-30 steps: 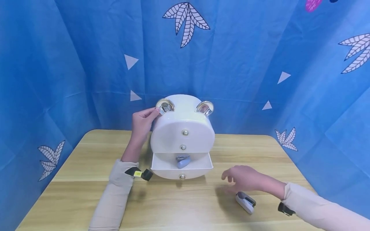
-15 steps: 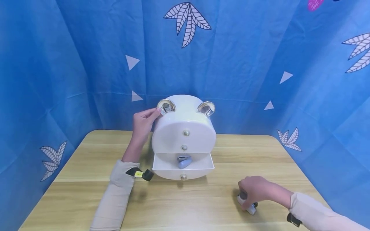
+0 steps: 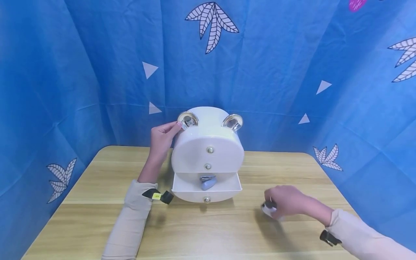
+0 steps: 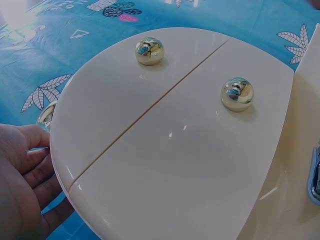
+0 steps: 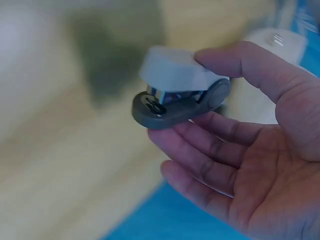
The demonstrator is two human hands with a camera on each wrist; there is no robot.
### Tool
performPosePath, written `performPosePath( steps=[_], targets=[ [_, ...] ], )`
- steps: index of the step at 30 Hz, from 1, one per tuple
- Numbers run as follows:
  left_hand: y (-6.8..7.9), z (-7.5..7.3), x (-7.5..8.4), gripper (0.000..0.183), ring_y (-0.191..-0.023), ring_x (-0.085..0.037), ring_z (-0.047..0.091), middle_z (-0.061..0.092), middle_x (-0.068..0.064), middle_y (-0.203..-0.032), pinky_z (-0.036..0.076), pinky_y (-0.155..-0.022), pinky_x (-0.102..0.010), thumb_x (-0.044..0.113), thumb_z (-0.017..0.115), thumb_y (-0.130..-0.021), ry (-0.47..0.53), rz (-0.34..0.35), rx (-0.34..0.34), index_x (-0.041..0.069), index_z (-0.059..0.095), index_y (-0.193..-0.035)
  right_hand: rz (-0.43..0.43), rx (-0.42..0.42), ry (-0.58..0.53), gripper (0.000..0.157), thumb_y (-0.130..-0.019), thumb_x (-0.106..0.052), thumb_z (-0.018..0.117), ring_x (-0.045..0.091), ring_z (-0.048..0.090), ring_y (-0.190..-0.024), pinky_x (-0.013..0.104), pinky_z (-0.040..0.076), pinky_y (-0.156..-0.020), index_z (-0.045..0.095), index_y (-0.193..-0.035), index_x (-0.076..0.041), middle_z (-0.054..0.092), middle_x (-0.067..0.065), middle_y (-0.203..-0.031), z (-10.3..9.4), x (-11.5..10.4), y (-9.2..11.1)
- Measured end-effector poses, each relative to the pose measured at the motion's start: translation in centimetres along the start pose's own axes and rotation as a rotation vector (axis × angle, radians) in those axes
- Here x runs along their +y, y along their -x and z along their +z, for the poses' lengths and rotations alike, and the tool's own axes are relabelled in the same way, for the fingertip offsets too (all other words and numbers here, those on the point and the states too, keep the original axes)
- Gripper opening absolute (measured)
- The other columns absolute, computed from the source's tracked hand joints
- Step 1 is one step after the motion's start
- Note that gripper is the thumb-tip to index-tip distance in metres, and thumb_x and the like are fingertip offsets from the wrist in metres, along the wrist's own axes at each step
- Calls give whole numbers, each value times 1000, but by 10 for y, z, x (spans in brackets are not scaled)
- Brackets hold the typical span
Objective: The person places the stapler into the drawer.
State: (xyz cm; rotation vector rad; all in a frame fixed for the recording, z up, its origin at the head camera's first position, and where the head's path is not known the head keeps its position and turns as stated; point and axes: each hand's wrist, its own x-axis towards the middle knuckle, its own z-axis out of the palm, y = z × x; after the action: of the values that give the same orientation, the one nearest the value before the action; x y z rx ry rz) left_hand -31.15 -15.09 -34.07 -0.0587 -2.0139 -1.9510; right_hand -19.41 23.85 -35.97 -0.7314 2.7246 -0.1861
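A white desktop drawer box (image 3: 208, 155) with gold knobs and two ear-shaped gold-rimmed pieces stands on the table. My left hand (image 3: 162, 139) pinches its left ear (image 3: 188, 119) between thumb and fingers; the left wrist view shows this hand (image 4: 27, 175) against the box's rounded side. The lowest drawer (image 3: 224, 181) is pulled out, and a small light-blue stapler (image 3: 208, 183) lies inside. To the right, my right hand (image 3: 287, 202) holds a small white-and-grey stapler (image 3: 268, 210) above the table. In the right wrist view, thumb and fingers grip this stapler (image 5: 180, 85) from above and below.
The wooden table (image 3: 97, 224) reaches forward to a blue patterned curtain (image 3: 276, 72), which also closes in both sides. A black wrist camera (image 3: 167, 197) on the left sleeve sits close to the open drawer's left corner.
My right hand reached down to the white-and-grey stapler, took hold of it, and has lifted it slightly away from its spot. The left hand stays at the ear.
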Motion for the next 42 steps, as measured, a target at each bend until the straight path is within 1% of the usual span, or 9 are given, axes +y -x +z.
performPosePath(
  steps=[3, 7, 13, 17, 20, 24, 30, 37, 42],
  targets=[
    [1, 0, 0, 35, -107, -14, 70, 76, -15, -115, 58, -96, -31, 32, 73, -95, 0, -7, 2, 5, 77, -116, -108, 93, 29, 19, -78, -13, 78, 2, 40, -60, 19, 35, -51, 62, -80, -21, 51, -12, -69, -23, -12, -9],
    [1, 1, -1, 35, -109, -16, 70, 76, -14, -117, 58, -98, -33, 33, 74, -94, 1, -17, -1, 5, 76, -117, -195, 190, 86, 17, -80, -7, 76, 4, 41, -64, 19, 34, -53, 67, -87, -20, 53, -9, -73, -46, -31, -22],
    [2, 3, -1, 36, -111, -18, 71, 75, -15, -119, 59, -97, -34, 33, 74, -94, -1, -19, -6, 6, 76, -118, -203, 230, 205, 24, -81, -10, 80, 10, 55, -70, 22, 43, -54, 72, -104, -13, 69, 0, -87, -57, -56, -47],
    [2, 3, -1, 36, -112, -20, 71, 75, -15, -119, 59, -96, -32, 32, 74, -94, 5, -18, -6, 5, 76, -118, -205, 236, 276, 24, -78, -12, 84, 11, 58, -68, 25, 48, -54, 68, -96, -14, 69, -1, -88, -53, -66, -63],
    [3, 2, 0, 37, -113, -21, 71, 75, -15, -120, 58, -98, -34, 33, 73, -95, 2, -12, -9, 5, 75, -119, -257, 268, 312, 21, -75, -10, 85, 8, 52, -63, 24, 48, -53, 65, -82, -15, 64, -4, -78, -46, -68, -72],
    [3, 2, 0, 37, -114, -22, 71, 75, -15, -119, 58, -99, -37, 34, 73, -95, -1, -6, -11, 6, 75, -119, -342, 321, 343, 17, -73, -6, 83, 8, 50, -60, 21, 45, -51, 68, -76, -14, 62, -4, -72, -35, -68, -80],
    [4, 1, 0, 36, -112, -22, 71, 75, -15, -119, 59, -97, -36, 33, 73, -95, 3, -9, -14, 6, 75, -119, -417, 383, 386, 14, -73, -5, 82, 11, 57, -66, 23, 50, -58, 74, -75, -15, 66, -4, -72, -19, -66, -92],
    [2, 0, -2, 35, -113, -22, 71, 75, -15, -120, 59, -98, -37, 32, 74, -95, 16, -4, -8, 6, 76, -118, -462, 422, 425, 11, -74, -18, 89, 14, 66, -74, 30, 51, -75, 79, -79, -17, 74, -5, -76, -8, -68, -99],
    [2, -1, -3, 34, -108, -17, 71, 76, -17, -116, 60, -92, -28, 31, 74, -94, 27, 12, -6, 4, 76, -116, -433, 418, 432, 14, -76, -22, 89, 14, 62, -67, 31, 51, -70, 77, -76, -15, 70, -4, -70, -7, -71, -100]
  ],
)
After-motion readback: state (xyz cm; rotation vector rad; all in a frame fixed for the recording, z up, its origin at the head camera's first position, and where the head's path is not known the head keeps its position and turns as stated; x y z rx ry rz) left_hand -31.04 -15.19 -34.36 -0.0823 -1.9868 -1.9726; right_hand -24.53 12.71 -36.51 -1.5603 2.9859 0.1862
